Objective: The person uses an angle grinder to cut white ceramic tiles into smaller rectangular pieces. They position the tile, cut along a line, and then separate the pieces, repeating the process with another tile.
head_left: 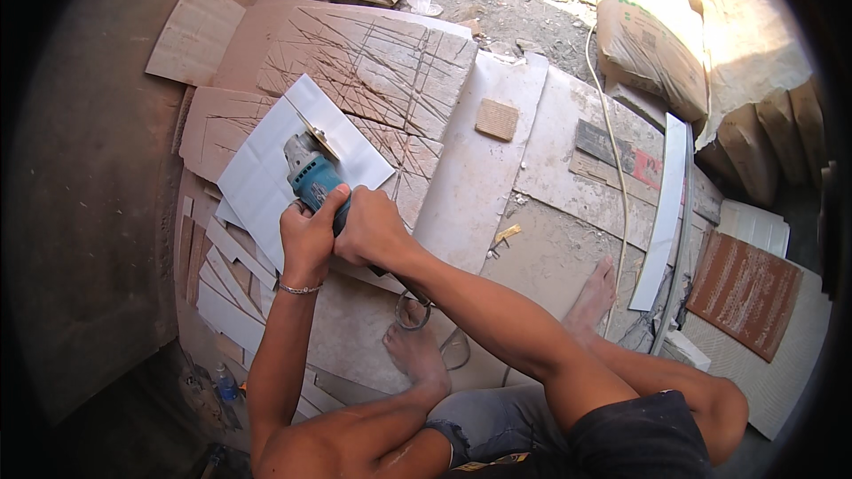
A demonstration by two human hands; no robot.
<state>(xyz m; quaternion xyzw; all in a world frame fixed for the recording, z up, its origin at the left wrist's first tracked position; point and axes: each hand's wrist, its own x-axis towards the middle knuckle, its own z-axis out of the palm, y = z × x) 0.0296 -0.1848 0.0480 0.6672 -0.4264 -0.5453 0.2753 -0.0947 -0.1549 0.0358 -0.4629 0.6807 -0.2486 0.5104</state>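
Observation:
My left hand (307, 238) and my right hand (371, 225) are both closed around the body of a teal angle grinder (316, 183). The grinder's grey metal head points away from me, and its disc (321, 142) stands on edge over a white tile (257, 164). A thin dark line runs across the tile from its far edge to the disc. Whether the disc is spinning I cannot tell. Under the tile lies a pale board (426, 58) scored with many crossing cuts. My left wrist wears a bracelet (300, 289).
Tile offcuts (232, 270) lie at the left. A small tan square piece (496, 120) rests on the boards. A pale cable (611, 133) crosses the right side, beside a long white strip (661, 213). Sacks (648, 40) and a brown textured tile (744, 293) are farther right. My bare feet (593, 297) are close by.

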